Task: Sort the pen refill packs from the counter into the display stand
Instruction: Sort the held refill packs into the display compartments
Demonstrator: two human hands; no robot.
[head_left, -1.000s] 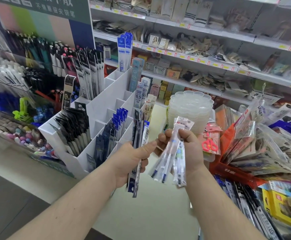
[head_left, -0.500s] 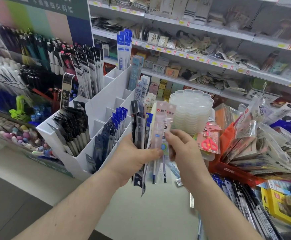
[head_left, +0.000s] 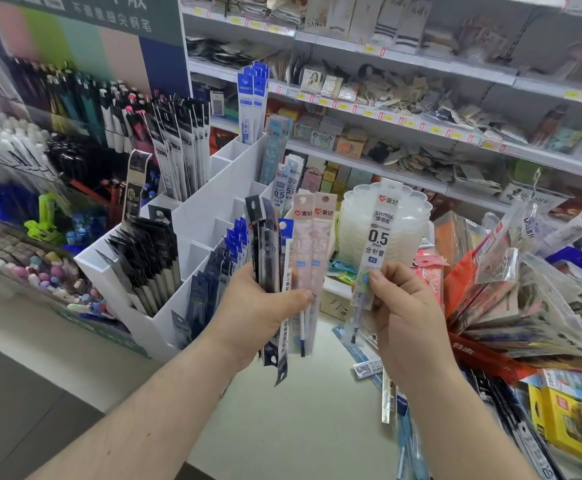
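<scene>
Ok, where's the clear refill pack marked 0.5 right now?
In the head view it is right of centre, held upright by the right hand: the clear refill pack stands before the stacked plastic trays, right of the two pink packs.

A stack of translucent white scalloped plastic dishes [head_left: 385, 230] stood on the pale counter [head_left: 300, 427]. Behind the stack ran white wall shelves [head_left: 421, 60] crowded with small packaged goods. Right of it lay an orange-red tray [head_left: 483, 358] of clear cellophane packets, and a yellow box [head_left: 559, 431] beyond. Far left of the stack, pastel erasers [head_left: 43, 275] clustered.
</scene>
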